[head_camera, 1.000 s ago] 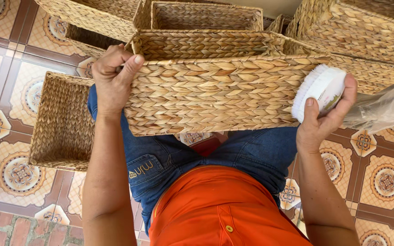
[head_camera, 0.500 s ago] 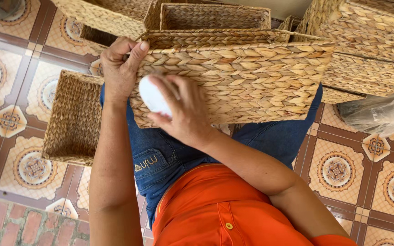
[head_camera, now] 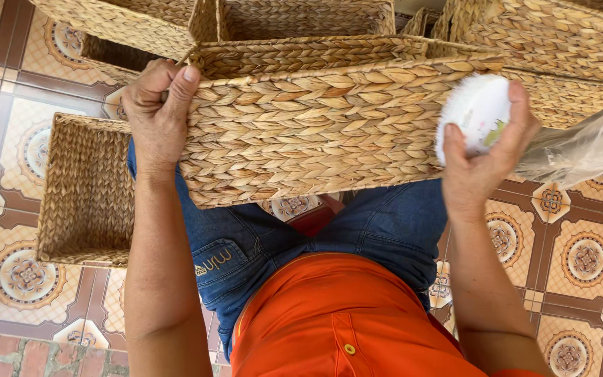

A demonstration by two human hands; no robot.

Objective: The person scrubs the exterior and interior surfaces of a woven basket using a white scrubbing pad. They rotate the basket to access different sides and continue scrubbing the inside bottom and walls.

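Left hand (head_camera: 156, 105) grips the basket (head_camera: 315, 132) rim at its left corner, basket propped on the lap. Right hand (head_camera: 479, 164) clasps a white brush (head_camera: 474, 112) against the right end. Brushing looks midway; bristles meet only that edge.

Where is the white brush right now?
The white brush is in the right hand, against the right end of the woven basket on the person's lap.

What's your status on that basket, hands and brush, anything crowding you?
Left hand grips woven basket at its left rim. Right hand holds white brush against basket's right end. More baskets stacked close behind, clear plastic bag at right.
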